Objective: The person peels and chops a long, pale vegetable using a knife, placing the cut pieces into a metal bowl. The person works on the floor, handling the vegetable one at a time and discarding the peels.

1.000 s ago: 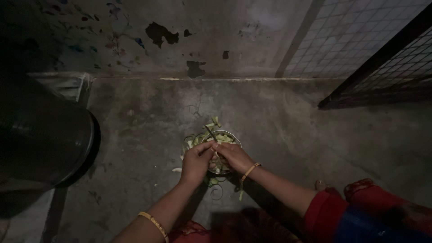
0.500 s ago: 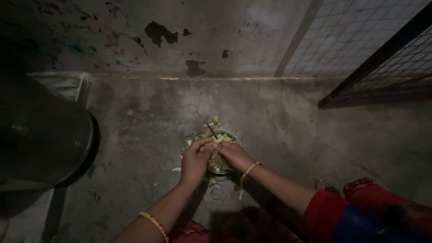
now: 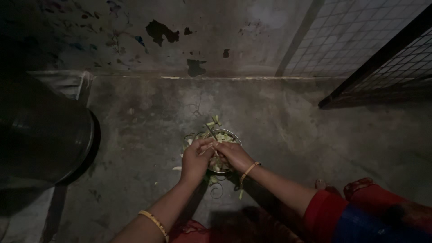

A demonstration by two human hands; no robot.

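Note:
A small metal bowl [image 3: 226,134] with pale green vegetable pieces stands on the concrete floor. Both hands meet right over it. My left hand [image 3: 195,158] and my right hand [image 3: 233,155] pinch a pale vegetable piece [image 3: 210,148] between their fingertips, above the bowl's near side. A thin dark blade or stalk [image 3: 209,131] sticks up beside the bowl's far rim; the dim light hides what it is. Green scraps [image 3: 213,121] lie by the far rim. Each wrist wears a gold bangle.
A large dark metal drum [image 3: 42,130] stands at the left, close to the wall. A stained wall with peeling paint [image 3: 189,36] runs across the back. A wire mesh panel in a dark frame [image 3: 382,58] leans at the right. Peelings [image 3: 177,168] lie on the floor.
The hands have stayed over the bowl with small finger movements; the view has shifted slightly. Nothing else moved.

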